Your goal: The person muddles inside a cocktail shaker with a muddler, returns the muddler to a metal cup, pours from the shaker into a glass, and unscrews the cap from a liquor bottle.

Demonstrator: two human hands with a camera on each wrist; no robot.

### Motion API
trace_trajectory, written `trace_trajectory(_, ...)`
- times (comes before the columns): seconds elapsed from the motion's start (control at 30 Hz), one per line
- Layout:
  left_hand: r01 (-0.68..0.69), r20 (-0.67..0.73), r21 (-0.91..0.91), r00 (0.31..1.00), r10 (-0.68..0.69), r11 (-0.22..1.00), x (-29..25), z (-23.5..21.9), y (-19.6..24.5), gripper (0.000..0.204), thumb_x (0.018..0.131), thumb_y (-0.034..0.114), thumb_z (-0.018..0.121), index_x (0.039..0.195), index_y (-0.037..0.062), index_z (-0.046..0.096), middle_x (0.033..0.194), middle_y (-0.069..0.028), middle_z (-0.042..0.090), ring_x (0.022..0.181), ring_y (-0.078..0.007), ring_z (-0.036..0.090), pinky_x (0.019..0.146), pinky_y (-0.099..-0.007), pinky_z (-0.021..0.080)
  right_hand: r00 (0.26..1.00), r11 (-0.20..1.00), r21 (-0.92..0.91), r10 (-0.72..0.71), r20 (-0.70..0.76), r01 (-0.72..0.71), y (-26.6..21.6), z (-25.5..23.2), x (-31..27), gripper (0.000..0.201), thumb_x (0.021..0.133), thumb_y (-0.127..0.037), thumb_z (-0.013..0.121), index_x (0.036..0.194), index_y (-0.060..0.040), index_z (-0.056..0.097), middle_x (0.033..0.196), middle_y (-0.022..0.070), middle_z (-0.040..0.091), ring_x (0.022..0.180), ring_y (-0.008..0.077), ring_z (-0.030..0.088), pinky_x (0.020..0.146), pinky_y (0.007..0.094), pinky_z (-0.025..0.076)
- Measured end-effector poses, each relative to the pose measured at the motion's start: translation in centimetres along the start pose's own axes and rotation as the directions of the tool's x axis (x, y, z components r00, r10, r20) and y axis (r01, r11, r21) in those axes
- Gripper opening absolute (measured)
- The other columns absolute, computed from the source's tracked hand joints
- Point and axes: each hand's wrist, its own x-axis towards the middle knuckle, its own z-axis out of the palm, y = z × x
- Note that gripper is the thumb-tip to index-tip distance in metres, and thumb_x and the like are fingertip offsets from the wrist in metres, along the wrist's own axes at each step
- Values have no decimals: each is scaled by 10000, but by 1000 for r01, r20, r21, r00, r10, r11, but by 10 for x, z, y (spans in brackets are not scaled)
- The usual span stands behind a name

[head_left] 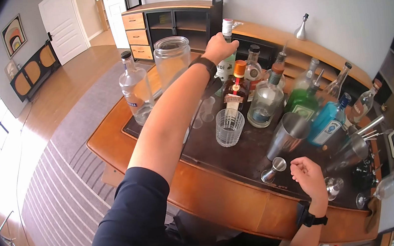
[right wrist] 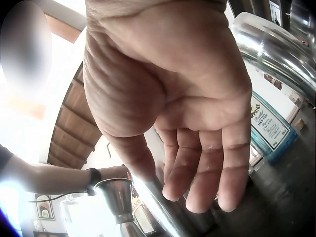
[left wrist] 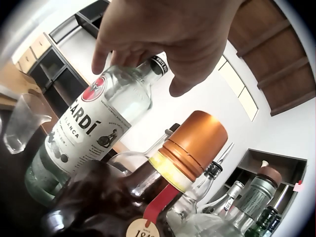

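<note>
My left hand reaches far across the bar and grips the neck of a clear Bacardi bottle, whose white cap sticks up above my fist. In the left wrist view, the fingers and thumb of that hand curl round the neck of the Bacardi bottle. My right hand hovers low over the dark bar mat with loosely curled fingers and holds nothing. It is just right of a steel jigger. The right wrist view shows the relaxed palm and the jigger beyond it.
Several bottles crowd the mat: an orange-capped one, a green one, a blue one. A cut-glass tumbler, a shaker tin, a big empty jar and a vodka bottle stand there too.
</note>
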Motion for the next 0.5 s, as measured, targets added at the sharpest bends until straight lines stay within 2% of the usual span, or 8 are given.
trace_trajectory(0.1, -37, -77, -6, 996, 37, 999, 10, 10, -7, 591, 862, 412, 707, 1160, -90, 608, 1125, -282, 697, 1100, -401, 676, 958, -455, 535, 1000, 999, -38, 15, -19, -16, -5, 2, -1, 171, 949, -109, 680, 1065, 16, 679, 815, 17, 675, 701, 65, 611, 643, 224, 505)
trace_trajectory(0.17, -50, -128, -84, 991, 39, 995, 15, 15, -13, 540, 896, 416, 687, 1124, -68, 610, 1097, -283, 698, 1079, -418, 675, 933, -475, 535, 999, 998, -59, 21, -39, -23, -6, 2, -1, 174, 917, -151, 703, 1009, -3, 709, 855, 54, 704, 761, 146, 655, 696, 315, 518)
trace_trajectory(0.2, -86, -168, -69, 983, 73, 994, 16, 17, -17, 493, 923, 408, 664, 1088, -54, 610, 1061, -288, 696, 1054, -433, 672, 908, -501, 528, 999, 998, -57, 26, -41, -28, -7, 2, -1, 174, 917, -151, 703, 1009, -3, 709, 855, 54, 704, 761, 146, 655, 696, 315, 518)
trace_trajectory(0.3, -121, -183, -21, 976, 115, 992, 16, 16, -20, 490, 933, 415, 661, 1063, -54, 607, 1030, -287, 698, 1028, -439, 673, 896, -513, 521, 998, 999, -12, 48, -29, -48, -9, 1, -3, 177, 915, -149, 705, 1013, -1, 712, 869, 57, 706, 778, 141, 653, 700, 311, 515)
trace_trajectory(0.33, -194, -237, -12, 954, 186, 981, 14, 16, -22, 490, 943, 419, 656, 1037, -59, 602, 1006, -287, 698, 1005, -442, 674, 880, -512, 521, 998, 999, 2, 50, -28, -50, -9, 1, -3, 181, 916, -152, 706, 1018, -2, 712, 877, 59, 707, 785, 139, 652, 702, 313, 516)
trace_trajectory(0.4, -191, -265, -6, 947, 183, 982, 15, 9, -16, 493, 944, 422, 655, 1033, -60, 600, 1002, -286, 698, 999, -441, 674, 874, -506, 523, 998, 999, 20, 50, -31, -50, -10, 0, -3, 185, 917, -156, 707, 1023, -4, 711, 885, 62, 708, 791, 136, 652, 704, 314, 516)
trace_trajectory(0.47, -196, -306, -19, 935, 180, 980, 19, -1, -9, 504, 942, 434, 661, 1022, -61, 599, 979, -277, 703, 980, -434, 681, 859, -492, 527, 1000, 1000, 1, 23, -7, -23, -9, 0, -3, 172, 961, -113, 690, 1074, 17, 674, 808, 11, 669, 710, 61, 611, 649, 224, 507)
trace_trajectory(0.5, -196, -304, -16, 935, 182, 980, 20, -6, -5, 504, 942, 434, 661, 1022, -61, 599, 979, -277, 703, 980, -434, 681, 859, -492, 527, 1000, 1000, 5, 23, -7, -23, -5, -1, -3, 172, 961, -113, 690, 1074, 17, 674, 808, 11, 669, 710, 61, 611, 649, 224, 507)
